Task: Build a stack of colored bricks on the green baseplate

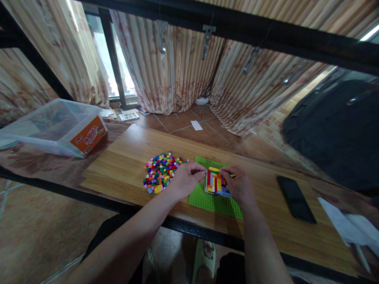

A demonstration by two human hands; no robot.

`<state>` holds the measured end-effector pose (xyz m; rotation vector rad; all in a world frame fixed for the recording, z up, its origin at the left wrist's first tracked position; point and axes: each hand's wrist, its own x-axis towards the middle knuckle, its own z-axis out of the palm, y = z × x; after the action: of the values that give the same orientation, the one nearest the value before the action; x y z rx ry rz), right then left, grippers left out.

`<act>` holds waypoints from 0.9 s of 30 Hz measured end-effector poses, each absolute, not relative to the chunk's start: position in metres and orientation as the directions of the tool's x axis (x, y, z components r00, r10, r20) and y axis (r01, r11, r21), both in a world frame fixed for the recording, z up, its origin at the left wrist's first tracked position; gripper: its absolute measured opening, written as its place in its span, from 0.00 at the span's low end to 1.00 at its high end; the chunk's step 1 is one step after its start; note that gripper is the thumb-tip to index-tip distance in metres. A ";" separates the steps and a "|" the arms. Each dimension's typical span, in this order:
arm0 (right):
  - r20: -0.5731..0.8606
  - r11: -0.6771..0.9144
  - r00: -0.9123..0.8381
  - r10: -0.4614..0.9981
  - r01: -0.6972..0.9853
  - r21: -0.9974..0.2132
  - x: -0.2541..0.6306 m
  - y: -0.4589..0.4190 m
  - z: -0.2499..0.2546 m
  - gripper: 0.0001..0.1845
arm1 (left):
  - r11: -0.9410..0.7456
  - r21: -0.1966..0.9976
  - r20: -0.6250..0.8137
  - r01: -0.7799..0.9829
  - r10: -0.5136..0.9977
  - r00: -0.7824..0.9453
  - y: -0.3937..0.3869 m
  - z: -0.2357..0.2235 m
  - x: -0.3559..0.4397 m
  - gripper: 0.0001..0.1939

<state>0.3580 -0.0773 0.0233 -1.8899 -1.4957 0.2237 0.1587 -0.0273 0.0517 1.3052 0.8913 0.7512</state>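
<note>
A multicoloured toy brick build (217, 183), with red, yellow, white, blue and orange pieces on top, stands on a green studded baseplate (198, 200). At its left edge is my left hand (188, 177), thumb and fingertips pinched together; whatever is between them is too small to make out. My right hand (239, 183) is bent around the right side of the build, fingertips closed on its upper right edge and hiding part of it. A loose pile of small coloured toy bricks (161, 171) lies on the wooden board left of the baseplate, partly behind my left hand.
The wooden board (118, 165) lies on a cloth-covered table. A clear plastic bin (59, 134) with an orange label stands at the left. A black phone (296, 199) and white papers (343, 221) lie at the right. A dark metal bar (183, 14) crosses above, before curtains.
</note>
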 end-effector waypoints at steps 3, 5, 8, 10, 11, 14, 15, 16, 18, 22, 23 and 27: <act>0.256 -0.089 0.327 0.910 0.756 -0.648 0.359 -0.077 0.022 0.16 | 0.117 0.993 -0.117 0.030 0.870 0.479 -0.027 0.050 0.158 0.05; 0.246 -0.088 0.330 0.911 0.740 -0.667 0.360 -0.076 0.021 0.16 | 0.104 0.994 -0.110 0.038 0.872 0.476 -0.027 0.049 0.158 0.05; 0.237 -0.082 0.325 0.916 0.727 -0.681 0.361 -0.075 0.019 0.16 | 0.096 0.994 -0.105 0.043 0.874 0.475 -0.027 0.049 0.158 0.05; 0.235 -0.079 0.320 0.918 0.728 -0.681 0.362 -0.073 0.018 0.16 | 0.106 0.994 -0.110 0.036 0.872 0.476 -0.028 0.051 0.158 0.04; 0.236 -0.077 0.317 0.919 0.729 -0.680 0.362 -0.073 0.017 0.16 | 0.116 0.993 -0.116 0.030 0.871 0.477 -0.028 0.051 0.158 0.04; 0.235 -0.075 0.314 0.920 0.729 -0.681 0.363 -0.072 0.015 0.16 | 0.151 0.989 -0.134 0.004 0.870 0.475 -0.028 0.052 0.159 0.04; 0.232 -0.076 0.314 0.921 0.727 -0.682 0.363 -0.072 0.015 0.16 | 0.154 0.988 -0.135 -0.002 0.872 0.470 -0.028 0.052 0.159 0.04; 0.228 -0.077 0.314 0.922 0.725 -0.685 0.362 -0.072 0.015 0.16 | 0.153 0.988 -0.133 -0.005 0.874 0.467 -0.027 0.051 0.159 0.04; 0.219 -0.080 0.318 0.922 0.714 -0.696 0.361 -0.072 0.015 0.16 | 0.143 0.990 -0.123 -0.009 0.882 0.455 -0.026 0.050 0.158 0.04; 0.194 -0.093 0.348 0.917 0.662 -0.744 0.360 -0.074 0.017 0.15 | 0.124 0.992 -0.096 -0.038 0.900 0.426 -0.020 0.049 0.153 0.04; 0.193 -0.100 0.365 0.911 0.648 -0.755 0.361 -0.075 0.018 0.15 | 0.118 0.992 -0.089 -0.045 0.904 0.419 -0.018 0.049 0.151 0.04; 0.309 -0.077 0.474 0.825 0.635 -0.769 0.362 -0.080 0.029 0.17 | 0.119 0.991 -0.085 -0.068 0.925 0.370 -0.011 0.053 0.144 0.06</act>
<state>0.3624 -0.0797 0.0295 -1.7902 -1.2381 0.2559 0.1442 -0.0108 0.0529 1.2241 0.9170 0.9001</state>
